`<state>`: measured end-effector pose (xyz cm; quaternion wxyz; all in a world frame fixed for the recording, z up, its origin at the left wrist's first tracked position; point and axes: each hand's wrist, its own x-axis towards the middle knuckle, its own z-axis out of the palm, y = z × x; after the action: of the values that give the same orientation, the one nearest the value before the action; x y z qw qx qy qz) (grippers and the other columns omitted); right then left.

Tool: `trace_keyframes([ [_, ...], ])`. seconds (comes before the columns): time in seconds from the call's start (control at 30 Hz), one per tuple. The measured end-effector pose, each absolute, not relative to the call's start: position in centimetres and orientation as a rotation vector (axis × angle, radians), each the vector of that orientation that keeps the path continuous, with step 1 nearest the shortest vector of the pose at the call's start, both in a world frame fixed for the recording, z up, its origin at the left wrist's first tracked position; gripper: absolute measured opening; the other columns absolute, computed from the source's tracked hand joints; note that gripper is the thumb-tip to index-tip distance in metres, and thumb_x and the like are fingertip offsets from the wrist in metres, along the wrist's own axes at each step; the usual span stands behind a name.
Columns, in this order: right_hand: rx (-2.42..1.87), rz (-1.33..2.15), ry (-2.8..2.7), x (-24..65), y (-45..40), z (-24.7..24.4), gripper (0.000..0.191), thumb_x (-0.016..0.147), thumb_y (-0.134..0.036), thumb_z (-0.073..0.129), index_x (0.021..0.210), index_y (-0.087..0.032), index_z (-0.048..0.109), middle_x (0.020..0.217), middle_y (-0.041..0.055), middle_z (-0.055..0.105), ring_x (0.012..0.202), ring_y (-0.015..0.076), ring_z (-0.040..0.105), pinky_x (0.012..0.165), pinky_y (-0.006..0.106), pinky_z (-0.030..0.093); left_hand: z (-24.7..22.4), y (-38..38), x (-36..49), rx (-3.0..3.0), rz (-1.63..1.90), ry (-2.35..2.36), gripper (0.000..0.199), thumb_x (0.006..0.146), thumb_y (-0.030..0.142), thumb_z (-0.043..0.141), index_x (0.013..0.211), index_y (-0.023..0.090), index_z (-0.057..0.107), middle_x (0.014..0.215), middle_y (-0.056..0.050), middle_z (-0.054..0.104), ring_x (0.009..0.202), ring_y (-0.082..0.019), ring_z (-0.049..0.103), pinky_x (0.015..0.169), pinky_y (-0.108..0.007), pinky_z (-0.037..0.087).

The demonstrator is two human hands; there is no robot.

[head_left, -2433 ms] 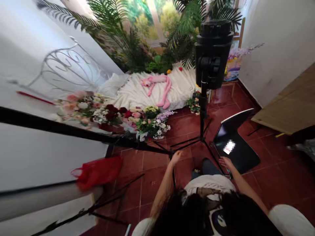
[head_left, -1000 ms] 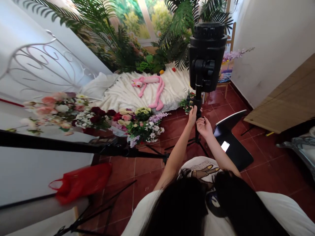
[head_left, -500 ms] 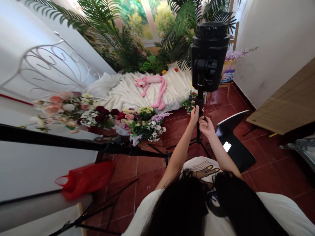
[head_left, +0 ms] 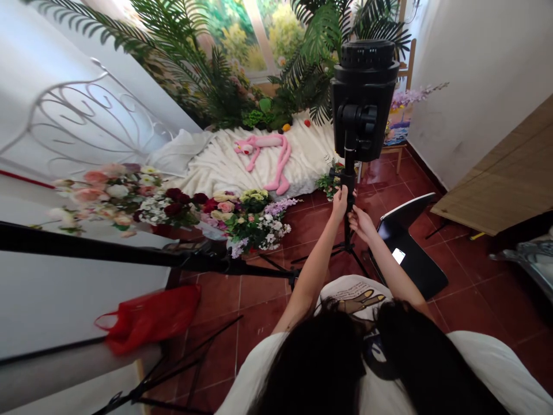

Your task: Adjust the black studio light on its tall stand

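A black studio light stands upright on a black light stand in front of me. Around the stand's pole, just below the light's mount, my left hand is closed. Slightly lower and to the right, my right hand has its fingers pinched together at the pole's side, by what looks like a small knob; the fingers mostly hide it. Both hands are close together, and the stand's legs spread on the red tiles below them.
Right of the stand is a black chair bearing a phone. Flowers and a white fur cover with a pink plush toy lie ahead. Another stand's pole crosses the left, above a red bag.
My right hand has shifted slightly left and its fingers sit closer around the pole's side. My left hand stays around the pole. The whole view has moved a little.
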<state>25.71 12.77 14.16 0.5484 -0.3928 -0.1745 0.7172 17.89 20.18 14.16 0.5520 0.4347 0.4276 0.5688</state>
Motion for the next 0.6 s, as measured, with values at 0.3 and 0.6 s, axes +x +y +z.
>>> trace_keyframes([
  [0.3,-1.077,1.654,-0.723,27.2,12.9,14.0,0.041,0.078,-0.053,0.076,0.077,-0.021,0.051,0.065,-0.0040,0.061,0.044,0.0051,0.040,0.040,0.018,0.037,14.2,20.4,17.5,1.037,1.302,0.972,0.059,0.082,0.075,0.054,0.068,0.018,0.063,0.071,-0.006,0.069,0.070,-0.016,0.066,0.072,-0.029,0.052],
  [0.6,-1.264,0.974,-1.183,29.4,12.7,14.6,0.025,0.073,-0.004,0.071,0.077,-0.026,0.059,0.081,-0.0008,0.061,0.084,0.0173,0.059,0.064,0.022,0.046,13.6,21.0,16.9,1.053,1.254,0.814,0.061,0.083,0.075,0.053,0.078,0.017,0.070,0.077,-0.006,0.069,0.068,-0.013,0.063,0.072,-0.027,0.053],
])
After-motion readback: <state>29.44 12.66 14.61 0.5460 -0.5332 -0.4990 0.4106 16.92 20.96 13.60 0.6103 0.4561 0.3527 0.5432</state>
